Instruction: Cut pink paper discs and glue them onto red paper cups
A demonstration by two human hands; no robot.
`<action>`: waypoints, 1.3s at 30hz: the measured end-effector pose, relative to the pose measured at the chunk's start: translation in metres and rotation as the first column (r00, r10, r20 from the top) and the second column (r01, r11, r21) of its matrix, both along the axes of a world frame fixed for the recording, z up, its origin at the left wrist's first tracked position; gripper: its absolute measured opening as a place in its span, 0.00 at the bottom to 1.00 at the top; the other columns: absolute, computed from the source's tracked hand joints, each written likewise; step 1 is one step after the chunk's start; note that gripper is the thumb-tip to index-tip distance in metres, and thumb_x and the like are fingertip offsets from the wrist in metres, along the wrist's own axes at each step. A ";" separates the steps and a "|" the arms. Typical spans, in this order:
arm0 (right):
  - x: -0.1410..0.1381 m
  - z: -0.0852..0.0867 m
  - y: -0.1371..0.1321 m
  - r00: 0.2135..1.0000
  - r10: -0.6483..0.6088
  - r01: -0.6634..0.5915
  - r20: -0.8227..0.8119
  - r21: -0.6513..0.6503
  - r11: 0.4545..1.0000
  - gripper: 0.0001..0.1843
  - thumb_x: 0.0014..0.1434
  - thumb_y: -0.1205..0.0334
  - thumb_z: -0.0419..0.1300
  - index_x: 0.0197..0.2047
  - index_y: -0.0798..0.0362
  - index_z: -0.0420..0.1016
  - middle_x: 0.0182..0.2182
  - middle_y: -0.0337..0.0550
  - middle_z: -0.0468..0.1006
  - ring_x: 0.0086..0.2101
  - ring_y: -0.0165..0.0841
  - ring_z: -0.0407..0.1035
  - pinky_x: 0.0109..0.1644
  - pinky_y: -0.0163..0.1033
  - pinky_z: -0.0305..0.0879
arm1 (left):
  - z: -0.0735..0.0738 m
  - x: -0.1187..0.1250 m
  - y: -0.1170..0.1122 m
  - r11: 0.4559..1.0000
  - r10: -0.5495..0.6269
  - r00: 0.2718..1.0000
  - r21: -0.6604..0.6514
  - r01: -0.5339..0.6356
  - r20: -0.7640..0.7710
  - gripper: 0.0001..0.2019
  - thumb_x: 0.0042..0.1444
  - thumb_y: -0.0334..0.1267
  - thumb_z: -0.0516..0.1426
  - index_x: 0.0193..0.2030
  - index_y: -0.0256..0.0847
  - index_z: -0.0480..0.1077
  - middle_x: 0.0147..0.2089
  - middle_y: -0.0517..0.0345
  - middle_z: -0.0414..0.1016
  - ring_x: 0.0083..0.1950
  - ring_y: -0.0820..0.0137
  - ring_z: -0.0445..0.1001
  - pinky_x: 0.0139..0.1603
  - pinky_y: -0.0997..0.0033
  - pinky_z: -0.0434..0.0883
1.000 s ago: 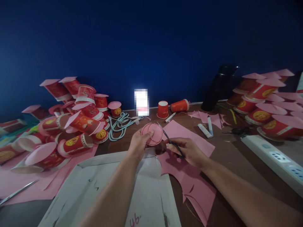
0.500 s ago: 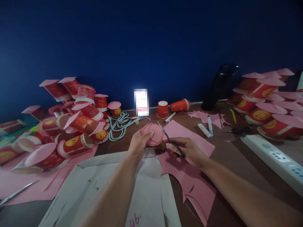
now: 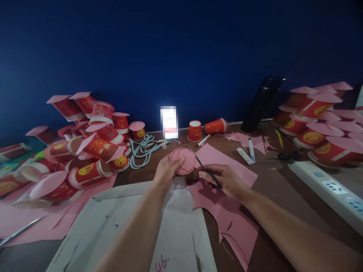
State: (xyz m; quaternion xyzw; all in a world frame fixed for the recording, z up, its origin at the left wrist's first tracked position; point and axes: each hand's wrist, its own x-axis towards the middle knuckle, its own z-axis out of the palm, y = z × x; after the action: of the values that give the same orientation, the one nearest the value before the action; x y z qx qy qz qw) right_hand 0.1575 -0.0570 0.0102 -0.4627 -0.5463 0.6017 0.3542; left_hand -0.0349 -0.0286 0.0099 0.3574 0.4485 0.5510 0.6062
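Between the thumb and fingers of my left hand [image 3: 167, 169] is a pink paper disc [image 3: 185, 163] with curved red lines drawn on it. My right hand [image 3: 222, 179] grips dark-handled scissors [image 3: 202, 163], their blades pointing up and away beside the disc's right edge. Under and around my right hand lies pink paper [image 3: 241, 230] with scalloped cut edges. A flat pink sheet [image 3: 224, 162] sits just beyond it. Below my left forearm is a white paper sheet or bag [image 3: 127, 211] marked "46".
Red paper cups with pink discs pile up at left [image 3: 98, 147] and right [image 3: 317, 134]. At the back are an upright red cup [image 3: 194, 131], a tipped cup [image 3: 214, 126], a coiled cable [image 3: 144, 151] and a black bottle [image 3: 261, 102]. A power strip [image 3: 326, 192] lies at right, silver scissors [image 3: 22, 231] at left.
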 end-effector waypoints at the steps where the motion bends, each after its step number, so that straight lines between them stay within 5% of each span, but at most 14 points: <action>1: 0.000 0.000 0.000 1.000 0.000 0.000 0.001 -0.004 1.000 0.28 0.50 0.45 0.66 0.47 0.57 0.78 0.19 0.35 0.68 0.18 0.24 0.60 0.19 0.30 0.55 | 0.000 0.000 0.000 1.000 0.001 1.000 -0.001 -0.001 0.001 0.23 0.39 0.40 0.69 0.42 0.32 0.74 0.35 0.51 0.78 0.33 0.68 0.75 0.39 0.67 0.72; 30: -0.004 0.003 -0.001 1.000 -0.020 0.020 0.001 0.017 1.000 0.27 0.50 0.45 0.66 0.45 0.58 0.77 0.21 0.36 0.69 0.19 0.23 0.58 0.18 0.31 0.53 | -0.007 -0.004 0.002 0.997 0.047 0.998 0.065 -0.045 -0.032 0.22 0.43 0.42 0.67 0.45 0.34 0.74 0.41 0.49 0.79 0.39 0.66 0.76 0.45 0.64 0.72; 39: -0.004 0.002 -0.001 1.000 -0.009 0.009 -0.020 0.000 1.000 0.28 0.51 0.44 0.65 0.46 0.59 0.75 0.21 0.36 0.69 0.17 0.22 0.58 0.18 0.30 0.52 | -0.002 -0.003 0.000 1.000 0.001 1.000 0.021 -0.001 0.007 0.22 0.42 0.40 0.67 0.44 0.33 0.74 0.35 0.52 0.78 0.33 0.70 0.75 0.39 0.69 0.72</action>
State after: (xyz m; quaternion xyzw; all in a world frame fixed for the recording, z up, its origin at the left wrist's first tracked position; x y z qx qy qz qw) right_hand 0.1540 -0.0576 0.0123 -0.4591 -0.5406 0.6048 0.3621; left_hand -0.0379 -0.0282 0.0076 0.3618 0.4408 0.5573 0.6035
